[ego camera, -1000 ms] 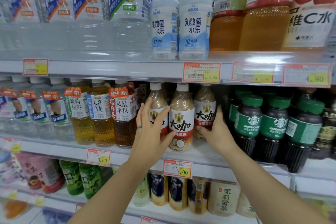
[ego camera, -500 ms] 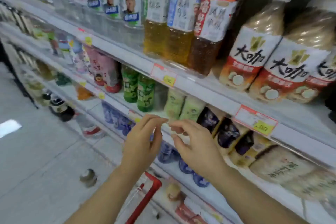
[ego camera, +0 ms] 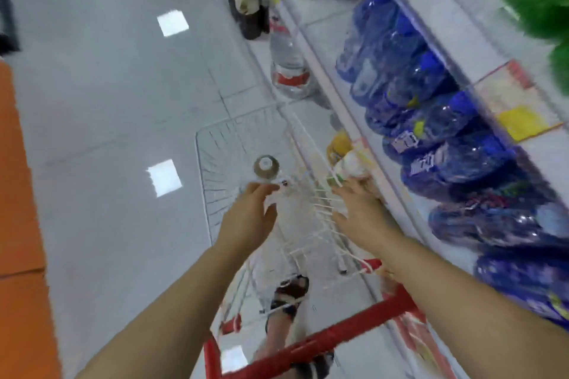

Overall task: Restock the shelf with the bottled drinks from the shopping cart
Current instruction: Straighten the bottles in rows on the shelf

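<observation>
Above the cart (ego camera: 338, 330), the left hand (ego camera: 249, 213) and right hand (ego camera: 361, 210), off the shelf (ego camera: 455, 49) now, reach open and empty for the next bottle (ego camera: 266, 167).

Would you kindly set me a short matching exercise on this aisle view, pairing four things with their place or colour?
Things:
1. cart handle
2. brown bottle
3. blue bottles
4. large clear bottle

Descriptions:
A. upright inside the wire cart, seen from above
B. a red bar, nearest the camera
C. in a row on the shelf at right
D. beyond the cart's far end, with a red label

Pairs: 1-B, 2-A, 3-C, 4-D.
</observation>
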{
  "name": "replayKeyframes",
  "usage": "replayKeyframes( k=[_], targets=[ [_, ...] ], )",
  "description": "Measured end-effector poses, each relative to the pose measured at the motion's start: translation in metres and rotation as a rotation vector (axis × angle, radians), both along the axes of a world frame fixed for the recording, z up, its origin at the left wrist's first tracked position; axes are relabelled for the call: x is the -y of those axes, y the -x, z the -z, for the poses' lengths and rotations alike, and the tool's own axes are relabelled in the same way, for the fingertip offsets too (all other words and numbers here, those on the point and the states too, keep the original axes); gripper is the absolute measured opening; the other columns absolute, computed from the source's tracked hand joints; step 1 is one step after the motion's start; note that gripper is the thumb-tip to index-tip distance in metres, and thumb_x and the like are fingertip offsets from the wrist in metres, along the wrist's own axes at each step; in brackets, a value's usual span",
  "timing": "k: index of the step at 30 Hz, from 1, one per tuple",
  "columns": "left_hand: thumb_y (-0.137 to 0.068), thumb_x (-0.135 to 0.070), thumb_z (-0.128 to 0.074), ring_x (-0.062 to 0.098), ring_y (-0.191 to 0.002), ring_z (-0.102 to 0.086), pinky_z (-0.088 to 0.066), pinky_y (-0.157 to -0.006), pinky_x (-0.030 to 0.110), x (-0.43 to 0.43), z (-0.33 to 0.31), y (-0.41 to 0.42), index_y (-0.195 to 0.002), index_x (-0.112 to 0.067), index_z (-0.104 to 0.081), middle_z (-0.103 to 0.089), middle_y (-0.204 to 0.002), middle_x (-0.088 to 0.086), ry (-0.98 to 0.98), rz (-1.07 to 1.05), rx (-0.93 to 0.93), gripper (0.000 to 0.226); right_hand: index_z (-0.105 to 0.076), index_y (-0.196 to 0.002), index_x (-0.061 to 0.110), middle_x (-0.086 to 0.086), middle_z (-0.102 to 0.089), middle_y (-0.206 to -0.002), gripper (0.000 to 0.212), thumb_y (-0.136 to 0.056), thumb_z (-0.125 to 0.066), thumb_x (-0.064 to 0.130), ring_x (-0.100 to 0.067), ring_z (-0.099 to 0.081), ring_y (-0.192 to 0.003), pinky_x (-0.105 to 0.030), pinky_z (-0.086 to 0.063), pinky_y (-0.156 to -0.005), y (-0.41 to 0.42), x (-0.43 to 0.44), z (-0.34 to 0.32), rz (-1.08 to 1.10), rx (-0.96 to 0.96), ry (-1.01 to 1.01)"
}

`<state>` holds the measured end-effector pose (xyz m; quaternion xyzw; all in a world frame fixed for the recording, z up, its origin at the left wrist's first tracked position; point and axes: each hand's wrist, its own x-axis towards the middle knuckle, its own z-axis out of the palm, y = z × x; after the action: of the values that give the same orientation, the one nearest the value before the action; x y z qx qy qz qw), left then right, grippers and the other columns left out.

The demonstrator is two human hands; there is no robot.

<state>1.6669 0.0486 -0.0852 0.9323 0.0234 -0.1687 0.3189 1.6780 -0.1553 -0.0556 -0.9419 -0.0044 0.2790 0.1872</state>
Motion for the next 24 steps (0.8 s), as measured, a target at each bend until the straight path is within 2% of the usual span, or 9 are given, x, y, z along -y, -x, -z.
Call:
replayKeyframes(
  k=[3,6,9,11,13,16,18,21,24],
  targets=[
    [-0.09,-0.019,-0.055,0.032,-0.121,-0.046,-0.044,-0.087,0.042,-0.004,0.055,-0.033,-0.14,-0.018,-0.037,-0.039,-0.137,0.011,-0.113,0.026,-0.059,0.053,-0.044,-0.135,0.02,-0.009,-0.032,-0.144,0.048,-0.089,-0.055,0.016,-0.031,-0.039,-0.127,-0.043,-0.043,-0.097,-0.006,-0.001,0.041,0.036,-0.027,0.012],
    [-0.088,-0.019,-0.06,0.035,-0.125,-0.041,-0.045,-0.092,0.047,-0.005,0.101,-0.064,-0.146,-0.021,-0.025,-0.027,-0.146,0.013,-0.159,0.057,-0.079,0.067,-0.055,-0.125,0.015,-0.009,-0.043,-0.137,0.04,-0.086,-0.058,0.013,-0.032,-0.049,-0.117,-0.042,-0.047,-0.09,-0.005,0.002,0.059,0.115,0.127,-0.021],
    [-0.089,-0.017,-0.057,0.038,-0.112,-0.052,-0.051,-0.085,0.05,-0.003,0.128,-0.086,-0.14,-0.023,-0.035,-0.032,-0.139,0.012,-0.156,0.043,-0.081,0.056,-0.061,-0.121,0.013,-0.01,-0.051,-0.133,0.036,-0.085,-0.059,0.01,-0.029,-0.051,-0.116,-0.04,-0.044,-0.095,-0.006,0.009,0.066,0.156,0.214,-0.1],
    [-0.088,-0.013,-0.055,0.04,-0.096,-0.056,-0.054,-0.076,0.049,-0.003,0.137,-0.096,-0.127,-0.017,-0.047,-0.037,-0.128,0.013,-0.166,-0.005,-0.045,0.04,-0.062,-0.12,0.013,-0.009,-0.053,-0.131,0.036,-0.085,-0.058,0.007,-0.027,-0.051,-0.117,-0.039,-0.043,-0.096,-0.005,0.012,0.07,0.162,0.239,-0.119],
    [-0.085,-0.013,-0.058,0.04,-0.09,-0.056,-0.053,-0.075,0.047,-0.005,0.139,-0.098,-0.119,-0.01,-0.051,-0.04,-0.121,0.014,-0.2,0.003,-0.002,0.035,-0.062,-0.119,0.011,-0.009,-0.054,-0.129,0.035,-0.085,-0.058,0.006,-0.026,-0.052,-0.116,-0.038,-0.044,-0.095,-0.005,0.014,0.071,0.161,0.242,-0.125],
    [-0.082,-0.014,-0.063,0.038,-0.085,-0.056,-0.048,-0.069,0.04,-0.009,0.119,-0.082,-0.115,-0.008,-0.057,-0.044,-0.11,0.014,-0.188,0.067,0.05,0.034,-0.058,-0.124,0.012,-0.006,-0.05,-0.135,0.037,-0.087,-0.057,0.009,-0.023,-0.047,-0.122,-0.035,-0.039,-0.101,0.0,0.016,0.063,0.127,0.158,-0.141],
    [-0.081,-0.02,-0.068,0.029,-0.083,-0.054,-0.044,-0.067,0.035,-0.009,0.088,-0.066,-0.112,-0.014,-0.062,-0.046,-0.101,0.005,-0.125,0.045,0.099,0.033,-0.053,-0.13,0.015,-0.001,-0.045,-0.14,0.041,-0.089,-0.057,0.014,-0.018,-0.04,-0.129,-0.029,-0.032,-0.105,0.006,0.02,0.05,0.086,0.07,-0.146],
    [-0.077,-0.025,-0.073,0.018,-0.084,-0.052,-0.044,-0.071,0.031,-0.009,0.022,-0.045,-0.11,-0.023,-0.066,-0.049,-0.095,-0.006,-0.023,-0.006,0.174,0.034,-0.052,-0.13,0.019,0.003,-0.045,-0.14,0.042,-0.089,-0.058,0.018,-0.014,-0.038,-0.129,-0.018,-0.028,-0.1,0.017,0.022,0.009,0.092,0.026,-0.166],
    [-0.072,-0.016,-0.077,0.013,-0.088,-0.057,-0.049,-0.077,0.028,-0.009,-0.055,-0.026,-0.108,-0.024,-0.066,-0.055,-0.096,-0.008,0.149,0.021,0.273,0.038,-0.053,-0.129,0.021,0.004,-0.048,-0.137,0.04,-0.089,-0.058,0.019,-0.014,-0.048,-0.122,-0.01,-0.029,-0.089,0.028,0.022,-0.05,0.131,0.025,-0.238]
  ],
)
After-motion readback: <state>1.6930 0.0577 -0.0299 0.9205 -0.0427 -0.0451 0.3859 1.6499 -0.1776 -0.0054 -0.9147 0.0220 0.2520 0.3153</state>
